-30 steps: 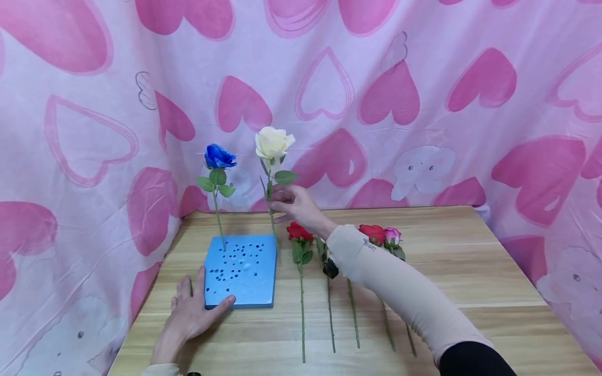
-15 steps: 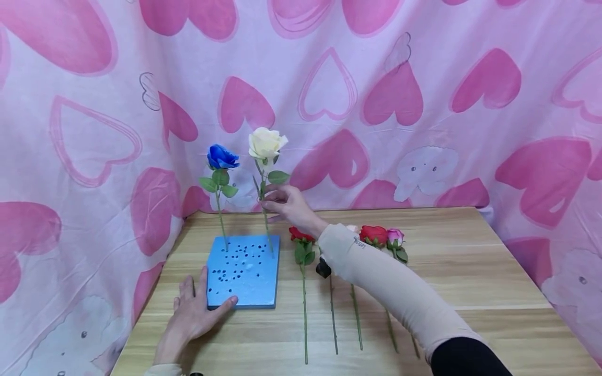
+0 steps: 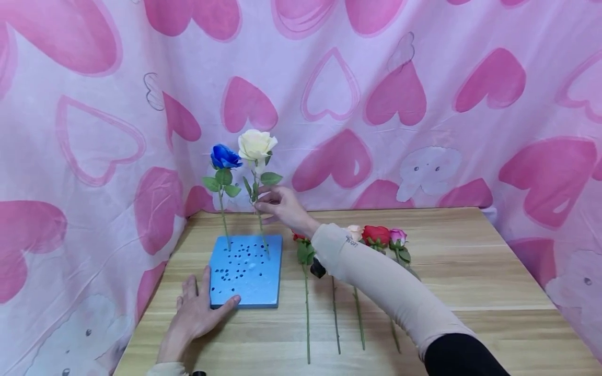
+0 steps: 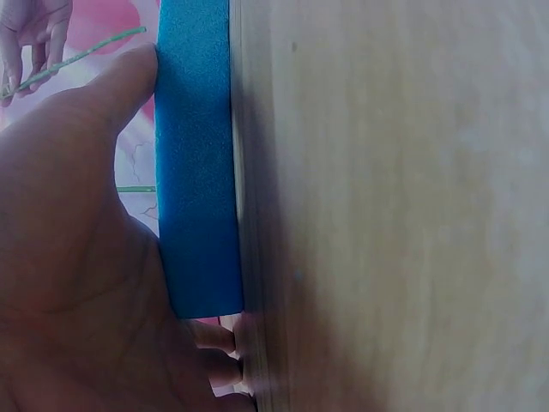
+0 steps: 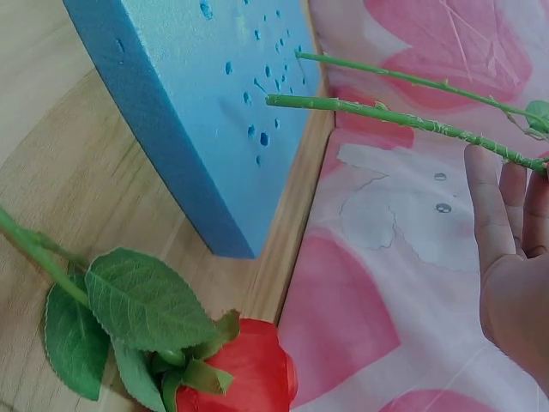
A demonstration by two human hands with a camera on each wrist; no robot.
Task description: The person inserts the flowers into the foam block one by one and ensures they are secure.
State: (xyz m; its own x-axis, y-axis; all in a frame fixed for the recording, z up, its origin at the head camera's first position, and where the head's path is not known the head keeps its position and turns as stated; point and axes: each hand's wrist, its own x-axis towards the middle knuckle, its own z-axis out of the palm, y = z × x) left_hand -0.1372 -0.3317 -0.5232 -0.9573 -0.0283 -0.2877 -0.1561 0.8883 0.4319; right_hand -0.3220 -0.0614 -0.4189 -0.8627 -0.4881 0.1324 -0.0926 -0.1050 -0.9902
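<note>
Pinched by its stem in my right hand (image 3: 282, 209), a white rose (image 3: 257, 145) stands nearly upright over the back right of a blue foam block (image 3: 268, 282) dotted with holes. In the right wrist view the lower end of its green stem (image 5: 360, 109) is bare, close over the holed face. A blue rose (image 3: 226, 156) stands in the block's back left, its stem in a hole. My left hand (image 3: 195, 313) rests at the block's near left corner, fingers along the left side and thumb (image 4: 129, 81) at the front edge.
Right of the block several roses lie on the wooden table (image 3: 470, 261): a red rose (image 5: 249, 369) nearest, then a pale rose (image 3: 355, 233), another red rose (image 3: 376, 235) and a pink rose (image 3: 397, 236). My right sleeve (image 3: 376, 282) covers parts of them. A heart-printed curtain (image 3: 324, 172) hangs behind.
My right hand has carried the white rose leftward, from beyond the block's right edge to over its back right part. My left hand keeps its place on the block.
</note>
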